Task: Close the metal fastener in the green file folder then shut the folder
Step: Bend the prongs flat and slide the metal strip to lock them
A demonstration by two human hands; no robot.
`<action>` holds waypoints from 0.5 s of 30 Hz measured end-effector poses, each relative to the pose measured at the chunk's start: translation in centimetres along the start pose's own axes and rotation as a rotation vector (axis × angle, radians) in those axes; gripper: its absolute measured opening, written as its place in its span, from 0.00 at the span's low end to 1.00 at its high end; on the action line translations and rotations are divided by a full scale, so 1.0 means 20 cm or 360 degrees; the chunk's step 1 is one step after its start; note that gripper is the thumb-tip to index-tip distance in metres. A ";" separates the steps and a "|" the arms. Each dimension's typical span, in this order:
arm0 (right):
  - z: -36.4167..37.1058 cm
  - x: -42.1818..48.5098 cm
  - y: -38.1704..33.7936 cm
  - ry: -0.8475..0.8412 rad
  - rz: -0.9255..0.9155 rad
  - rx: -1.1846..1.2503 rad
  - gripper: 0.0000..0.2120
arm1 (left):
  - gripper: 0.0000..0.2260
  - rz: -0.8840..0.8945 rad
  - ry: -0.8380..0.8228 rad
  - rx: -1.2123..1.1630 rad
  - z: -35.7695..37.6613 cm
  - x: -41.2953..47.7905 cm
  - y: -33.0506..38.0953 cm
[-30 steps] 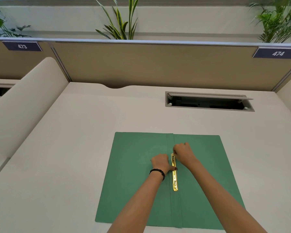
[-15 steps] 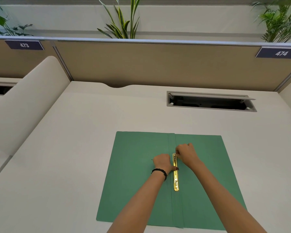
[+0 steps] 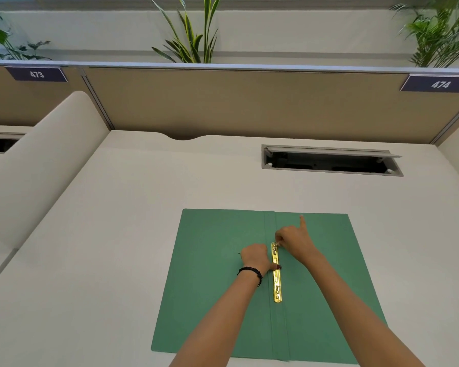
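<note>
The green file folder [image 3: 212,282] lies open and flat on the desk in front of me. A gold metal fastener [image 3: 276,276] runs along its spine fold. My left hand [image 3: 255,256] is curled just left of the strip, with its thumb pressing on the strip's middle. My right hand [image 3: 293,241] pinches the fastener's far end between thumb and finger, and its little finger sticks up. A black bracelet circles my left wrist.
The beige desk [image 3: 117,260] has an open cable hatch [image 3: 329,162] at the back right. A tan partition [image 3: 249,102] with number plates 473 and 474 stands behind, with plants above it. A curved divider [image 3: 37,168] rises at the left.
My right hand has shifted slightly and its little finger has lifted; more of the fastener's far end shows. My left hand keeps its thumb on the strip. The folder has not moved.
</note>
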State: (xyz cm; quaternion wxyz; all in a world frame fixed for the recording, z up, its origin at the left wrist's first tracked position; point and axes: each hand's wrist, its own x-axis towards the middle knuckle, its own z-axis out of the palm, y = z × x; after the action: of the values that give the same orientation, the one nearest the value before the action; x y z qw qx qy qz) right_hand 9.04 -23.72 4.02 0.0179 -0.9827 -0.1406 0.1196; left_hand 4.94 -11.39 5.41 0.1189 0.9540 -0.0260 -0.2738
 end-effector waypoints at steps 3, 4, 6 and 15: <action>0.00 0.00 0.02 0.0017 -0.0050 0.0043 0.04 | 0.25 -0.0001 -0.0015 -0.0013 0.00 0.00 0.00; 0.00 0.00 0.02 0.0023 -0.0054 0.0071 0.04 | 0.25 0.0000 -0.0018 -0.0019 0.00 0.01 0.00; 0.00 -0.01 0.01 0.0062 -0.0061 0.0157 0.04 | 0.23 0.0008 -0.0019 -0.0019 0.00 0.01 -0.01; 0.05 -0.08 -0.02 0.0129 0.0087 0.0485 0.11 | 0.25 -0.0008 0.0002 -0.0028 0.02 0.00 -0.01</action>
State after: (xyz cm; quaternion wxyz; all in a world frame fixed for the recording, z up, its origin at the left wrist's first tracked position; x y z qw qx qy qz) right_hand 7.18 -23.75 3.49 0.1692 -0.9760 -0.0934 0.1001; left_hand 4.79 -11.26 5.02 0.1267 0.9532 -0.0210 -0.2737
